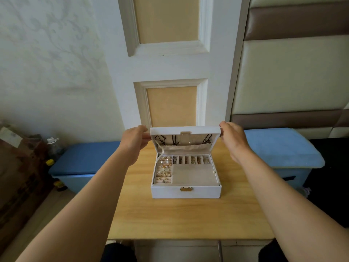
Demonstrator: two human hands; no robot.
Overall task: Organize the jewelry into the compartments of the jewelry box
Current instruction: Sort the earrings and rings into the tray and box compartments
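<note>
The left hand (135,138) is pinching the left top corner of the lid (185,130), its grip narrow on the rim, apparently steadying the lid upright over the white jewelry box (186,191), which is sitting in the middle of the table (188,220). Inside, rings (164,167) are lying in the ring rolls at the left, necklaces (174,139) are hanging in the lid, and small pieces are filling the rear compartments (190,160). The right hand (233,137) is pinching the opposite corner in the same way, probably so the lid is swinging evenly without twisting its hinge.
</note>
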